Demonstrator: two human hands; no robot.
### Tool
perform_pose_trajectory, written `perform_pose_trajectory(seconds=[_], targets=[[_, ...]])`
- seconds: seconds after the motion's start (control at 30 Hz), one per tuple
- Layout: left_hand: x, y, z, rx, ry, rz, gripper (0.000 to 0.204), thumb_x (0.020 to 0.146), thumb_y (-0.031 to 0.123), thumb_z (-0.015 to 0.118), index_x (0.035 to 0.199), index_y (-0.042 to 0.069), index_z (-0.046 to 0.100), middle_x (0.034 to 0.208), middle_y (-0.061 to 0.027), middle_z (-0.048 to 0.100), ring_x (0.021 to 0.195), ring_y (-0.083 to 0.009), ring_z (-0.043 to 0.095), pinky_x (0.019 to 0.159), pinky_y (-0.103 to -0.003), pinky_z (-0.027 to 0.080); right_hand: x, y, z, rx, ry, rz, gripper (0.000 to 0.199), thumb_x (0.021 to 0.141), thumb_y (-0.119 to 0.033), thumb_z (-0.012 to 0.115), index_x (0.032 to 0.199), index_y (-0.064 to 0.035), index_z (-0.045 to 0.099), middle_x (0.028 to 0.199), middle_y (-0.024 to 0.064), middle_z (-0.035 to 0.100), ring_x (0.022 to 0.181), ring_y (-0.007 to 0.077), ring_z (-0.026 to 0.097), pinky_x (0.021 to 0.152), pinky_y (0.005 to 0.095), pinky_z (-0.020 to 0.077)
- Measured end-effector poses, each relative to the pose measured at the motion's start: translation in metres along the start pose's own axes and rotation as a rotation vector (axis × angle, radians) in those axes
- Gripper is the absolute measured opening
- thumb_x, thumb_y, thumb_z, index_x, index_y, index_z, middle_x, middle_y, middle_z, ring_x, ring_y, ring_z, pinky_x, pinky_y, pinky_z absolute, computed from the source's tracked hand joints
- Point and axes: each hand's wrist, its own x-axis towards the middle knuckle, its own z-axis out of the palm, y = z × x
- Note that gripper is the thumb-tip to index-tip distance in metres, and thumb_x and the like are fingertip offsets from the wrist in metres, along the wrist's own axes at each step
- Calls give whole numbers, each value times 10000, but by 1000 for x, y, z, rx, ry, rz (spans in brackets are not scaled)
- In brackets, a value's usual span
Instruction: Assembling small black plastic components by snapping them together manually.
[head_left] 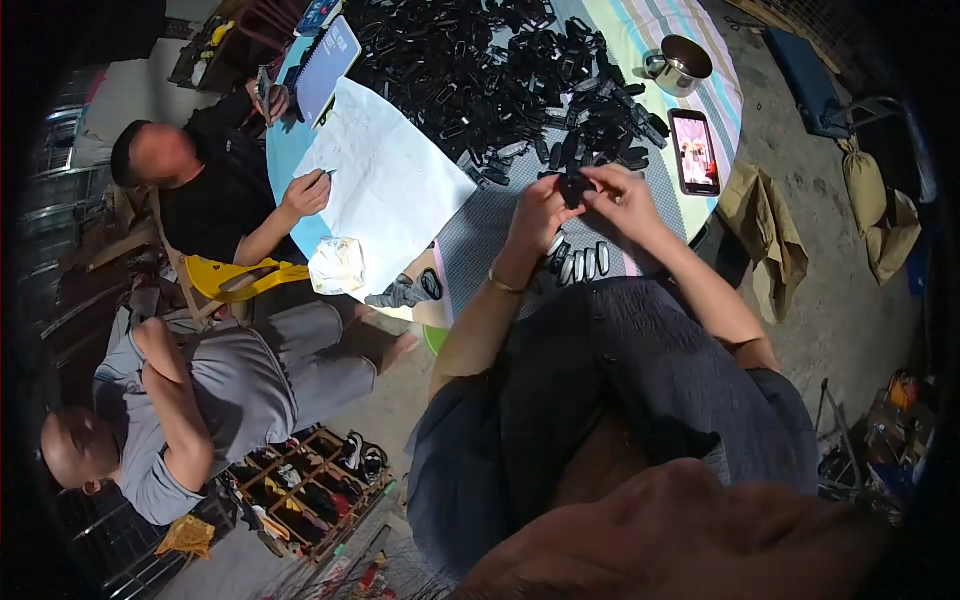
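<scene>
Above the near part of the round table, my left hand [537, 218] and my right hand [630, 205] pinch a small black plastic piece [574, 190] between their fingertips. Its exact kind is too small to make out. Just beyond lies a large heap of small black plastic parts [470, 70], several of them oblong and some with open frames. Below my hands, a short row of oblong pieces [590, 263], black with pale faces, lies side by side near the table's edge.
On the right of the table are a metal cup [690, 58] and a lit phone [695, 160]. White paper [385, 165] and a notebook [330, 72] lie left, where a person in black [225, 165] holds a pen. Another person in grey [240, 370] sits with folded arms. A wooden rack [310, 490] stands lower left.
</scene>
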Motion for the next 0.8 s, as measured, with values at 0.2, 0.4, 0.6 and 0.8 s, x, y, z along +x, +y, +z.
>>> perform_pose_trajectory(seconds=[0.2, 0.4, 0.6, 0.8], targets=[[-3, -13, -6, 51, 52, 87, 159, 857, -11, 505, 997, -5, 580, 954, -86, 620, 869, -186, 614, 775, -306, 521, -14, -11, 8, -111, 57, -154, 289, 716, -20, 639, 1004, -3, 619, 814, 87, 578, 600, 138, 550, 545, 235, 445], [-9, -14, 4, 282, 124, 170, 225, 842, -1, 524, 1054, -58, 572, 939, -67, 621, 822, -117, 588, 738, -227, 489, -23, -17, 14, -312, 173, -242, 281, 701, -25, 639, 981, -15, 622, 798, 113, 574, 650, 229, 572, 568, 297, 464], [-28, -5, 29, 482, 159, 315, 242, 861, 69, 512, 1066, -39, 580, 936, -69, 626, 816, -99, 566, 740, -222, 448, -24, -19, 17, -477, 140, -311, 317, 672, -22, 650, 985, -11, 595, 838, 128, 563, 754, 303, 562, 655, 348, 473], [-28, -7, 16, 399, 127, 266, 249, 869, 95, 503, 1072, -28, 579, 955, -72, 630, 856, -109, 570, 771, -233, 443, -28, 1, 22, 146, 112, 139, 279, 714, -92, 718, 944, -7, 585, 863, 32, 579, 739, 112, 553, 632, 258, 457]])
